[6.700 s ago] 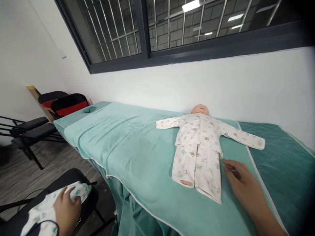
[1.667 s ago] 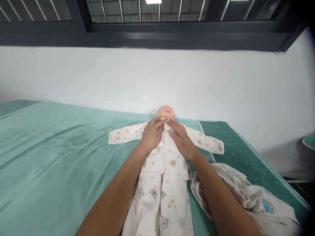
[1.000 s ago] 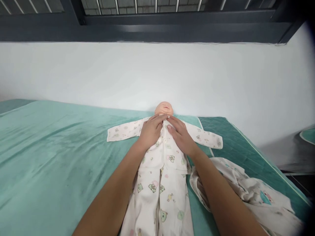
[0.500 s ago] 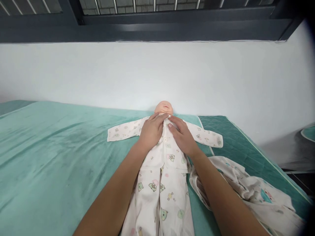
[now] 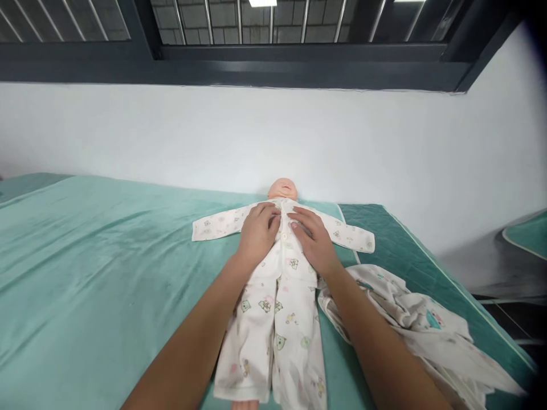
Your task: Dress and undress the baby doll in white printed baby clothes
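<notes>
A baby doll [image 5: 282, 188] lies on its back, its head toward the wall. It wears a white printed long-sleeved top [image 5: 284, 256] with a button at the front, and matching white pants [image 5: 294, 336]. Both sleeves stretch out to the sides, with no doll hands showing at the cuffs. My left hand [image 5: 258, 230] rests on the left side of the doll's chest, fingers extended. On the chest's other side lies my right hand [image 5: 314, 236], its fingers apart and flat on the cloth. A bit of the doll's foot or leg [image 5: 245, 405] shows below one pant leg.
A crumpled white printed cloth [image 5: 410, 319] lies to the right, partly behind my right forearm. Light green bedding [image 5: 106, 273] covers the surface, with a darker quilted green part [image 5: 384, 233] at right. Behind stand a white wall [image 5: 213, 136] and a barred window [image 5: 273, 57].
Both hands have slid slightly down the chest, away from the neck. The view has tilted up, so more of the window and the lower ends of the pants show.
</notes>
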Tool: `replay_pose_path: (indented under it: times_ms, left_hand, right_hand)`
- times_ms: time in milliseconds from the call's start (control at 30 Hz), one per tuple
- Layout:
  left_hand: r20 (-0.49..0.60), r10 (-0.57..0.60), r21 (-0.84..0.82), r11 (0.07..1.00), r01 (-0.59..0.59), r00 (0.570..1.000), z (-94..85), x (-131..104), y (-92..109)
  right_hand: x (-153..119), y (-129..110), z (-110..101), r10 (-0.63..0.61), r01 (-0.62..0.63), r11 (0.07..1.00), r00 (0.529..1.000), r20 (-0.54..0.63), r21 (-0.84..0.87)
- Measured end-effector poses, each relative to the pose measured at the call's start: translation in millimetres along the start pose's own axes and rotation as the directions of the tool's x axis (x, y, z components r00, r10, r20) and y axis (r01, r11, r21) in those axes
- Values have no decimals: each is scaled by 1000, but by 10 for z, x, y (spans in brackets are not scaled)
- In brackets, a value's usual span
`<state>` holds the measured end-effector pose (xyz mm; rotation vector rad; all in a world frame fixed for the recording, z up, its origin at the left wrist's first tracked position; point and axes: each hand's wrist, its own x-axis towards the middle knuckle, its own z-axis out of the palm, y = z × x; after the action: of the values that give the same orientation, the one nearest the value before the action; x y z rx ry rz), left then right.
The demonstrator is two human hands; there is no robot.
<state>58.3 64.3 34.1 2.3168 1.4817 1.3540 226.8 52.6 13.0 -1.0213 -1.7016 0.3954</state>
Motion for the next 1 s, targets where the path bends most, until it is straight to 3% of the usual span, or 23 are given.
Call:
replay_pose_path:
  times_ms: [267,500,833,1000]
  left_hand:
    - [18,-29,-147,989,31,999,36,-56,-111]
    - [49,-87,-201,975,95,995,39,-33,-120]
    - [88,-122,-253,957,141,989,26,-21,-115]
    - [98,-126,-266,953,148,987,15,-22,-100]
  right_hand:
    - [-35,-17,-6,-58,55,992,998,-23,-114]
    - [10,-25,6,-76,75,991,997,2,-114]
    - [57,-4,-28,-46,66,985,991,127,-161]
    - [46,-5,-18,-88,125,962,983,158,-244]
